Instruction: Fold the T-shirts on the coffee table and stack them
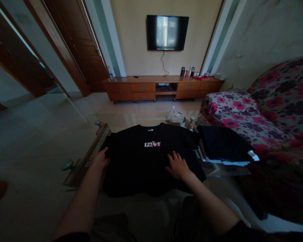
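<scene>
A black T-shirt (131,158) lies spread out on a glass coffee table (91,124), its neckline toward the far side. On its chest is a small white and pink print with letters. At the sleeve edge on the left, my left hand (100,157) is closed, with the fabric's border at its fingertips. My right hand (177,166) rests flat on the right half of the shirt, fingers spread. Beside the right sleeve sits a stack of folded dark clothes (223,143), with pale fabric showing underneath.
A flowered sofa (238,104) stands along the right. Past the table is a low wooden TV cabinet (142,88) with bottles and cans on top, below a wall-mounted television (167,33). A crumpled pale item (175,116) shows near the table's far edge.
</scene>
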### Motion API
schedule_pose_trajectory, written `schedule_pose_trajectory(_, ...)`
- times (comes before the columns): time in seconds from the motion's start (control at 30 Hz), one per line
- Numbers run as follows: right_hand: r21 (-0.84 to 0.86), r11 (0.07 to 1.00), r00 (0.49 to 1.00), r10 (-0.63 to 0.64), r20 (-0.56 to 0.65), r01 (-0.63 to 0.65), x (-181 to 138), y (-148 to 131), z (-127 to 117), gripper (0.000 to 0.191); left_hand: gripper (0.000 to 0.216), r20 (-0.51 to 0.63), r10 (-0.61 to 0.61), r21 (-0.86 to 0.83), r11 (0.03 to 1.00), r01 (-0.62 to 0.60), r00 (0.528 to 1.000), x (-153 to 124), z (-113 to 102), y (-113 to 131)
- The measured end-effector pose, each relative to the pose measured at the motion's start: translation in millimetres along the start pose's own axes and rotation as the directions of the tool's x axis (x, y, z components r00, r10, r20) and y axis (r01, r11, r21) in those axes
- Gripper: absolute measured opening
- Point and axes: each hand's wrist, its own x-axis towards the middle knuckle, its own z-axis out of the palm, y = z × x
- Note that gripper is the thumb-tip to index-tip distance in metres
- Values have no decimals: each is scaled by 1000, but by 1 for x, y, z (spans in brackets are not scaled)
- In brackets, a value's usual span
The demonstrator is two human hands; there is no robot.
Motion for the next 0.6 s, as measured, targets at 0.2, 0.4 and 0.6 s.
schedule_pose_trajectory(0.2, -9, 1000, 1000, 8, 7, -8, 2, 1, 2, 79, 31, 425, 573, 341, 617, -710, 701, -27, 21, 3)
schedule_pose_trajectory(0.4, -6, 1000, 1000, 5, 26, -5, 1, 1, 0, 79, 83, 800, 333, 384, 355, -852, 499, -33, 23, -32)
schedule_pose_trajectory(0.6, -10, 1000, 1000, -1, 29, 1, 2, 1, 0, 80, 93, 825, 380, 299, 337, -893, 419, -21, 15, -42)
